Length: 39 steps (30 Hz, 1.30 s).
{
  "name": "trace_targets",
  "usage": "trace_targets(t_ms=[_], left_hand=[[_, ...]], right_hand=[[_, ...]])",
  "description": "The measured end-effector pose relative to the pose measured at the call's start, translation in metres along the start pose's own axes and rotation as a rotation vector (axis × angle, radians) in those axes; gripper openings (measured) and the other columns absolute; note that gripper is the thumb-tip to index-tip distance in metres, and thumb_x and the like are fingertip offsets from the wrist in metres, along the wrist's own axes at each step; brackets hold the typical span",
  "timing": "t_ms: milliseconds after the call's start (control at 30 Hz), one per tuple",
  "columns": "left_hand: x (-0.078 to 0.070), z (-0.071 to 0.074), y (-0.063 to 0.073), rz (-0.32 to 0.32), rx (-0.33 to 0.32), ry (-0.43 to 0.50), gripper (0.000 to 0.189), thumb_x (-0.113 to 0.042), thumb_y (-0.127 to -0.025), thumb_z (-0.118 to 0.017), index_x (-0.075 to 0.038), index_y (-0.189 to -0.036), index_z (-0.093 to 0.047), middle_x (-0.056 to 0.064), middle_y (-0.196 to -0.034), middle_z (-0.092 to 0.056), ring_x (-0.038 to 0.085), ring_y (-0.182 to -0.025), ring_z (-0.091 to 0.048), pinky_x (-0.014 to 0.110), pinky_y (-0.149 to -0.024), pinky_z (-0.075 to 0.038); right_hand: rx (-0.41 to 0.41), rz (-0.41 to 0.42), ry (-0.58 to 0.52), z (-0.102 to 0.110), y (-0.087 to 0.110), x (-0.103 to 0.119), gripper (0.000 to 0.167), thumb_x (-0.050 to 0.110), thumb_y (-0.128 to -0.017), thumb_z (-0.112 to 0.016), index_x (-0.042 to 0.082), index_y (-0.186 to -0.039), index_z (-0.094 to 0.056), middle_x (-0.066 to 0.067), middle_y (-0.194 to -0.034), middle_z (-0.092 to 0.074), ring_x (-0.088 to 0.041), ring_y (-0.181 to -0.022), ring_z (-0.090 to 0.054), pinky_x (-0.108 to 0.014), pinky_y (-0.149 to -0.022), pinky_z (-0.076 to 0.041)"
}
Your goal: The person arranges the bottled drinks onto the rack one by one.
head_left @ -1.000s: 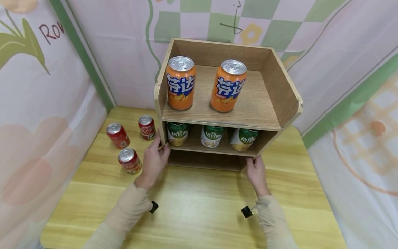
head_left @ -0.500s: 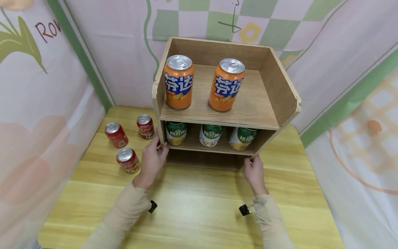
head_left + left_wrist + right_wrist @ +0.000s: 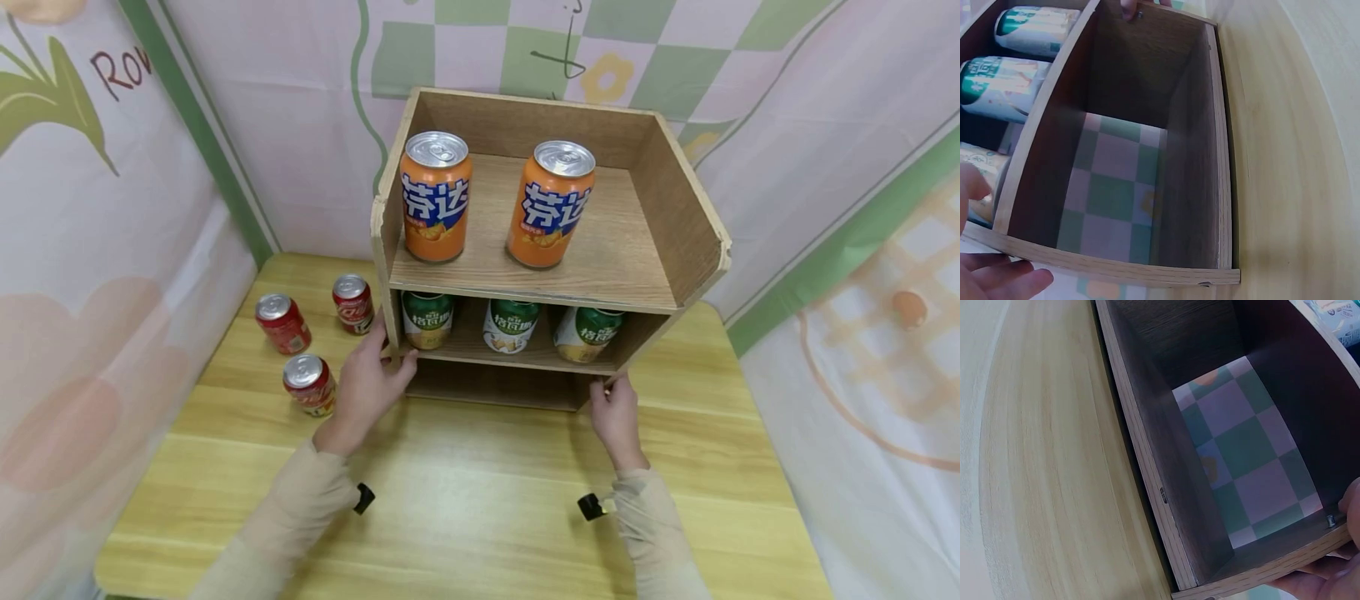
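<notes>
My left grip and right grip are each clamped on a side of the wooden shelf, on the table. I judge this as positioning it; next calls for even pressure, with 5 cans aboard.

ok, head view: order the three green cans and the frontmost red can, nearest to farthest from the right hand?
From the right hand:
1. Right green can: right end of the middle shelf.
2. Middle green can: centre of that shelf.
3. Left green can: its left end.
4. Frontmost red can: on the table, beyond the left hand.
</notes>
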State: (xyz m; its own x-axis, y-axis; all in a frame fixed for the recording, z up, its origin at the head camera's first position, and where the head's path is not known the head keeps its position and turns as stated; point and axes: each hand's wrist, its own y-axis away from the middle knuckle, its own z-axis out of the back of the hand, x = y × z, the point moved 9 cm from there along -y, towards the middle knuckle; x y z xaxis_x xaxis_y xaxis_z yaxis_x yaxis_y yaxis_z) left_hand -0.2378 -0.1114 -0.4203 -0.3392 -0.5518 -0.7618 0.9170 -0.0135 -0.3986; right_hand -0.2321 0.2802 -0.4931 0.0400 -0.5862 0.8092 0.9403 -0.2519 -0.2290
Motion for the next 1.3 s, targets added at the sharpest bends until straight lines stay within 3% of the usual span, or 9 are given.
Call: trace_targets(t_ms=[200, 400, 567, 633, 667, 800, 900, 1100, 1300], left_hand=[[-0.005, 0.004, 0.005, -0.002, 0.023, -0.054, 0.091, -0.029, -0.09, -0.075, -0.008, -0.162, -0.025, 0.025, -0.143, -0.055, 0.042, -0.118, -0.062, 0.055, -0.085, -0.059], [-0.013, 0.024, 0.015, -0.09, -0.032, -0.076, 0.09, -0.025, -0.087, -0.078, -0.001, -0.159, -0.03, 0.024, -0.153, -0.045, 0.044, -0.134, -0.049, 0.058, -0.111, -0.043], [-0.015, 0.045, 0.024, -0.125, -0.084, -0.091, 0.083, -0.017, -0.086, -0.078, -0.001, -0.156, -0.036, 0.023, -0.153, -0.046, 0.045, -0.132, -0.051, 0.059, -0.111, -0.042], [-0.015, 0.054, 0.028, -0.145, -0.112, -0.074, 0.078, -0.012, -0.085, -0.077, -0.001, -0.154, -0.041, 0.022, -0.148, -0.052, 0.039, -0.106, -0.067, 0.047, -0.093, -0.057], [-0.015, 0.059, 0.03, -0.156, -0.127, -0.061, 0.075, -0.01, -0.085, -0.076, -0.002, -0.152, -0.044, 0.022, -0.146, -0.054, 0.035, -0.091, -0.068, 0.038, -0.085, -0.058], [-0.013, 0.076, 0.034, -0.19, -0.165, 0.0, 0.064, -0.001, -0.084, -0.074, -0.001, -0.145, -0.053, 0.02, -0.14, -0.06, 0.03, -0.088, -0.068, 0.017, -0.086, -0.051], [-0.004, 0.087, 0.035, -0.161, -0.168, 0.001, 0.06, 0.001, -0.084, -0.073, -0.001, -0.142, -0.057, 0.019, -0.142, -0.059, 0.038, -0.128, -0.056, 0.019, -0.114, -0.035], [0.026, 0.113, 0.04, -0.033, -0.173, -0.063, 0.055, -0.002, -0.086, -0.073, -0.002, -0.139, -0.059, 0.018, -0.147, -0.055, 0.042, -0.131, -0.053, 0.029, -0.115, -0.038], [0.045, 0.133, 0.04, 0.031, -0.202, -0.065, 0.053, -0.001, -0.088, -0.072, 0.001, -0.14, -0.058, 0.019, -0.143, -0.057, 0.04, -0.128, -0.054, 0.013, -0.101, -0.037]], right_hand=[[0.001, 0.004, 0.013, 0.001, 0.001, 0.001, 0.02, 0.001, -0.1, -0.046, -0.006, -0.117, -0.054, -0.019, -0.09, -0.056, -0.02, -0.075, -0.05, -0.018, -0.059, -0.043], [0.002, 0.0, 0.013, 0.0, 0.0, 0.0, 0.019, 0.001, -0.1, -0.047, -0.006, -0.117, -0.054, -0.019, -0.092, -0.057, -0.02, -0.075, -0.052, -0.019, -0.058, -0.044], [-0.005, 0.026, 0.011, 0.001, 0.001, 0.001, 0.022, 0.0, -0.098, -0.048, -0.008, -0.118, -0.054, -0.022, -0.094, -0.061, -0.024, -0.077, -0.055, -0.02, -0.058, -0.046], [-0.014, 0.041, 0.009, 0.001, 0.002, 0.001, 0.023, 0.0, -0.096, -0.048, -0.009, -0.117, -0.054, -0.023, -0.093, -0.061, -0.024, -0.076, -0.055, -0.02, -0.057, -0.046], [-0.015, 0.045, 0.008, 0.001, 0.002, 0.001, 0.023, 0.0, -0.096, -0.048, -0.009, -0.116, -0.053, -0.023, -0.093, -0.061, -0.024, -0.075, -0.055, -0.019, -0.056, -0.045], [-0.012, 0.039, 0.004, 0.001, 0.002, 0.0, 0.022, -0.001, -0.095, -0.048, -0.009, -0.116, -0.053, -0.023, -0.094, -0.06, -0.025, -0.076, -0.055, -0.019, -0.057, -0.045], [0.005, 0.02, 0.001, 0.0, 0.002, -0.001, 0.023, -0.002, -0.097, -0.048, -0.009, -0.119, -0.053, -0.025, -0.097, -0.061, -0.026, -0.078, -0.055, -0.019, -0.059, -0.045], [0.016, -0.006, -0.003, -0.001, 0.002, 0.0, 0.019, -0.004, -0.097, -0.05, -0.008, -0.115, -0.054, -0.023, -0.094, -0.059, -0.019, -0.075, -0.052, -0.019, -0.057, -0.045], [0.006, 0.006, 0.0, 0.0, 0.0, 0.001, 0.015, -0.004, -0.097, -0.05, -0.007, -0.111, -0.053, -0.018, -0.088, -0.056, -0.02, -0.072, -0.051, -0.02, -0.055, -0.044]])
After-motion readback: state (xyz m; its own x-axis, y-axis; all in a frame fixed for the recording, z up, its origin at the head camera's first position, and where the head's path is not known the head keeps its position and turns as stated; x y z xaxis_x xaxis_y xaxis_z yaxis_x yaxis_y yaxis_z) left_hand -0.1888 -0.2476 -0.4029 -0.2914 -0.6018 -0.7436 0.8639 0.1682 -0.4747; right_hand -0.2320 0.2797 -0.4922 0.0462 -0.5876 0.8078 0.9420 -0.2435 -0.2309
